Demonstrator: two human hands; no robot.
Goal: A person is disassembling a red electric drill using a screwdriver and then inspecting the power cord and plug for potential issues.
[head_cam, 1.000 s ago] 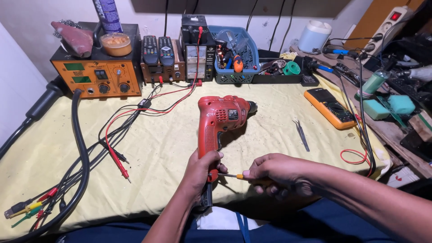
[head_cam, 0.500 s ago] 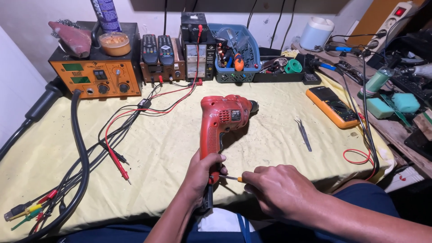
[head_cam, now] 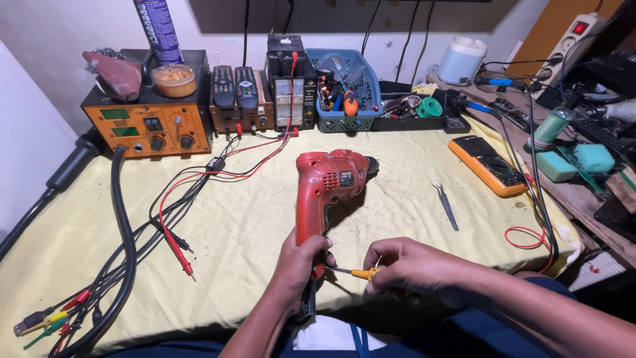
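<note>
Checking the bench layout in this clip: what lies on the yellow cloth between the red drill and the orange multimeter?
In the head view, a pair of metal tweezers lies on the cloth between the red drill and the orange multimeter; nothing else lies there.

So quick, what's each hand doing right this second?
Left hand: closed around the handle of the red drill.
Right hand: closed on a small yellow-handled screwdriver, tip at the drill's handle.

Lower grip of the red electric drill hidden inside the left hand; small screwdriver tip too fine to place against the casing; spray can cropped by the top edge; blue basket contents too jumbled to name
</note>
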